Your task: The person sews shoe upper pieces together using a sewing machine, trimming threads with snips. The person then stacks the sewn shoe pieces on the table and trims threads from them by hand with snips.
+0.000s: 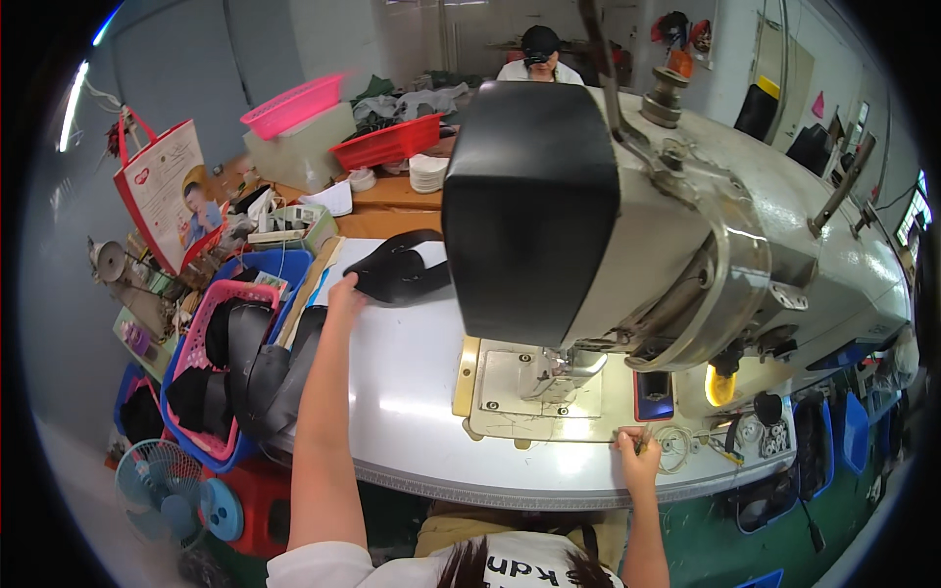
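My left hand [345, 292] reaches forward over the white table and pinches the near left end of a black curved strip [397, 272], which looks like leather or a similar sheet. The strip's far end runs behind the sewing machine's black head cover [529, 211]. Beside the machine's metal plate [505, 387], my right hand [637, 451] rests near the table's front edge. Its fingers are closed around a small dark, thin thing too small to name. A phone with a red edge [654, 397] lies just beyond that hand.
Left of the table, a pink basket [208, 328] inside a blue crate [211, 459] holds black pieces. A coil of pale cord [673, 449] and small parts lie right of my right hand. Behind are a red basket [387, 142] and a person [540, 61]. A fan [162, 495] stands lower left.
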{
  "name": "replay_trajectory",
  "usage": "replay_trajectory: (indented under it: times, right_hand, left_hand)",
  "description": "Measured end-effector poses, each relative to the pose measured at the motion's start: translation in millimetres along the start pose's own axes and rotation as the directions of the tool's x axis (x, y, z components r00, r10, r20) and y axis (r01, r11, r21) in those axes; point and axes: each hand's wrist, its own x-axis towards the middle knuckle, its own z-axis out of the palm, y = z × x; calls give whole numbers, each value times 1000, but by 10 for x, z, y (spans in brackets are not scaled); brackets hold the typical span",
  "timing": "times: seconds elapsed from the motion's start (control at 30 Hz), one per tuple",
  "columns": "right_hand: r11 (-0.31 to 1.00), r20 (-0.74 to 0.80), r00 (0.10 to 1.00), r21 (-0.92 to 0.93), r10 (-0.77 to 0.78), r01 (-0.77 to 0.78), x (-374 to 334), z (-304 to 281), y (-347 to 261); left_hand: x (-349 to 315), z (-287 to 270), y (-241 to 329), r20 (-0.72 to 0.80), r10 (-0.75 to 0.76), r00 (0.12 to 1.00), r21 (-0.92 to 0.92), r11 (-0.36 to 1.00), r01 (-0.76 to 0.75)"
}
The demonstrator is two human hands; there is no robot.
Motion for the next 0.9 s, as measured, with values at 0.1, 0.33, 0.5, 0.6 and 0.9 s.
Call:
replay_trajectory:
  times: [0.1,0.33,0.5,0.6,0.9]
  right_hand:
    - [1000,9,1000,-28,-10,10,6,14,-24]
    - [1000,-13,1000,-29,12,-12,-3,-2,-62]
    - [999,22,999,-40,32,-31,-13,46,-87]
    - [999,13,1000,-32,10,-10,-5,-2,-19]
    - [998,42,997,-9,-62,63,24,-10,46]
  left_hand:
    - [153,-229,155,-137,186,973,96,980,-174]
    - [-415,-595,309,22,184,983,569,806,-164]
    - [-1084,-1120,138,208,549,810,846,315,-431]
    - [-1433,-1521,207,77,722,688,992,-125,20]
    - [-1750,-2139,502,-381,488,786,915,73,398]
